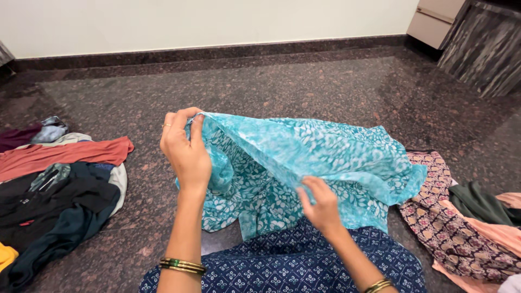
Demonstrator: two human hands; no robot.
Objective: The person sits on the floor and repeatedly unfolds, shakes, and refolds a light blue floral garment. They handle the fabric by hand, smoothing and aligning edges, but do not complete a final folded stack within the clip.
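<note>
A turquoise garment with a white leaf print [320,157] lies bunched in front of me on the dark granite floor [282,87]. My left hand [186,152] grips its upper left edge and holds it raised. My right hand [321,203] pinches a fold lower down near the middle. Both wrists wear gold bangles. My lap is covered by navy blue patterned cloth [282,266].
A heap of clothes [54,190] lies at the left: rust orange, black, teal and grey pieces. At the right lies a maroon patterned cloth [445,222] with peach and dark green pieces. A wall with dark skirting runs behind; a dark cabinet [483,43] stands at the back right.
</note>
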